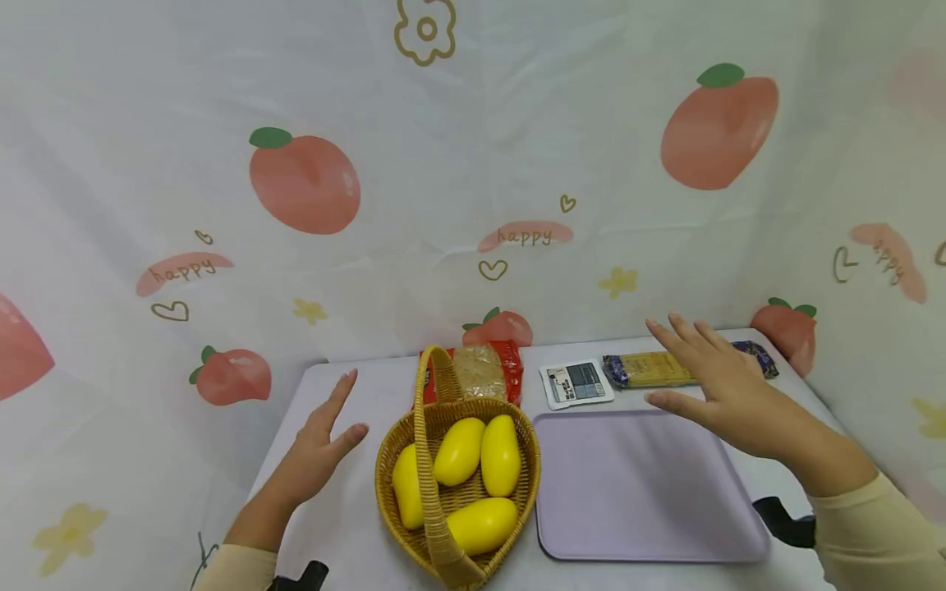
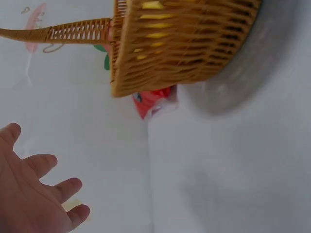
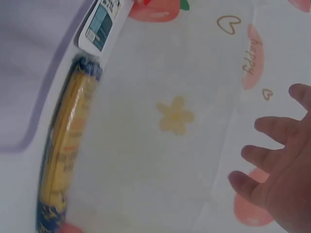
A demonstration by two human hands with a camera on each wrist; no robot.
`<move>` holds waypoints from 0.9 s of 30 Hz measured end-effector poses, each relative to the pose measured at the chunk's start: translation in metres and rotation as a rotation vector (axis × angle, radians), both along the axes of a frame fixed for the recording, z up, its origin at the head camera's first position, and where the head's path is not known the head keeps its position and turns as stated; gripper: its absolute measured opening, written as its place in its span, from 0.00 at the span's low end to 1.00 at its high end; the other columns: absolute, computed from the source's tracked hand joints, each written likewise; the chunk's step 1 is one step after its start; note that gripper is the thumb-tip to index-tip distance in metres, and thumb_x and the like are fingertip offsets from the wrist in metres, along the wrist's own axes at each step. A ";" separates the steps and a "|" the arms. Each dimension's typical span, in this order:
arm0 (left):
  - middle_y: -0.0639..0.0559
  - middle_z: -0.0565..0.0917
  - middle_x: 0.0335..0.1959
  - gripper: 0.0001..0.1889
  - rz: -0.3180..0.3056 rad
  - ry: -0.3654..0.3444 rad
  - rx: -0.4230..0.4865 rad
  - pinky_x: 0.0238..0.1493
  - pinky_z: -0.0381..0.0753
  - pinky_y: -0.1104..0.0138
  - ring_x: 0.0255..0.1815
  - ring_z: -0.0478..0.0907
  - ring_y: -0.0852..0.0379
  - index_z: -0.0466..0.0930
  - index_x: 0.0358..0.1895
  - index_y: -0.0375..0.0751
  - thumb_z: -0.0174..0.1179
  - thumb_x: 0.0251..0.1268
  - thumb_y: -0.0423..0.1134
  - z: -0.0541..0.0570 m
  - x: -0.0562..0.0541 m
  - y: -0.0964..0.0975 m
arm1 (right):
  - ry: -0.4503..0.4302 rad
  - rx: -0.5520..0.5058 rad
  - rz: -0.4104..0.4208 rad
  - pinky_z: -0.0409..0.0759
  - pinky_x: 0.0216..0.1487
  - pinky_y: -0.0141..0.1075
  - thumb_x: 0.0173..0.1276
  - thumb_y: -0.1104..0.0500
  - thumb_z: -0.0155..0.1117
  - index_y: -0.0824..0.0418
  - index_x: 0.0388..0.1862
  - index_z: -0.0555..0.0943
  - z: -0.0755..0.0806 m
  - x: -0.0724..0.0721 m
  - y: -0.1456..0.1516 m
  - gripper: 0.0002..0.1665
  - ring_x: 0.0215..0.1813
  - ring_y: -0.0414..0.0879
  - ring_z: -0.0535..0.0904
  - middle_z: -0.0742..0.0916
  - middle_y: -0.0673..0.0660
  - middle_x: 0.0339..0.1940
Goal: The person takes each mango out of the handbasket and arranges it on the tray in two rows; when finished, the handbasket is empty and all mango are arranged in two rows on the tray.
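Observation:
My left hand [image 1: 314,455] hovers over the table left of a wicker basket [image 1: 390,492], fingers extended and nothing in it. In the left wrist view, the left hand [image 2: 31,187] shows spread fingers apart from the basket [image 2: 180,48]. Several yellow mangoes [image 1: 500,456] lie in the basket, under its tall handle. My right hand [image 1: 727,394] is raised over the far right of a lilac tray [image 1: 636,484], fingers spread, holding nothing. Behind it lies a long pack of yellow noodles [image 1: 650,369], partly hidden by the hand. The right wrist view shows the right hand [image 3: 279,165] away from the noodle pack [image 3: 68,141].
A red-and-clear food bag [image 1: 480,373] lies behind the basket. Beside it is a flat white packet [image 1: 576,384] with a dark label. The white table [image 1: 340,525] backs onto a printed cloth [image 1: 414,279] that also hangs at both sides.

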State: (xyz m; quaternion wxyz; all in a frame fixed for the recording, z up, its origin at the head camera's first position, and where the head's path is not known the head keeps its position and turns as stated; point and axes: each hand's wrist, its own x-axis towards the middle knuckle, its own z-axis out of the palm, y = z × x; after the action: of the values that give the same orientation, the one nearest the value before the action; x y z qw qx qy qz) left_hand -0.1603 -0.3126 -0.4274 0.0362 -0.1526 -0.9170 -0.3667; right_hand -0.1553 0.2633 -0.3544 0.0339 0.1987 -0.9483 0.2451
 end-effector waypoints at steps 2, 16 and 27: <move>0.42 0.50 0.90 0.44 -0.019 -0.024 0.065 0.71 0.48 0.20 0.85 0.48 0.27 0.45 0.92 0.64 0.61 0.84 0.46 -0.012 0.000 0.002 | 0.002 -0.034 0.023 0.42 0.67 0.87 0.78 0.39 0.70 0.46 0.93 0.52 -0.003 -0.001 -0.005 0.56 0.87 0.74 0.42 0.53 0.65 0.91; 0.36 0.57 0.87 0.32 -0.095 -0.237 0.482 0.75 0.59 0.37 0.84 0.54 0.29 0.45 0.91 0.66 0.23 0.91 0.62 -0.072 0.021 0.031 | 0.004 -0.406 0.148 0.57 0.72 0.75 0.80 0.56 0.68 0.42 0.93 0.51 -0.038 0.012 -0.038 0.52 0.86 0.66 0.51 0.58 0.58 0.90; 0.45 0.46 0.90 0.33 -0.111 -0.247 0.726 0.78 0.48 0.73 0.87 0.44 0.60 0.48 0.91 0.49 0.17 0.92 0.52 -0.107 0.028 0.042 | -0.079 -0.566 0.266 0.75 0.71 0.47 0.89 0.53 0.55 0.44 0.93 0.53 -0.074 0.023 -0.075 0.40 0.83 0.58 0.63 0.60 0.54 0.90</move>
State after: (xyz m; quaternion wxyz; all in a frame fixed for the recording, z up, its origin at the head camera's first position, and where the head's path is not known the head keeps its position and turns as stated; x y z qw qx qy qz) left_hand -0.1321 -0.2701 -0.5347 -0.0427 -0.1341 -0.7153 -0.6845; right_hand -0.1319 0.1881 -0.4281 0.0184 0.2938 -0.8088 0.5091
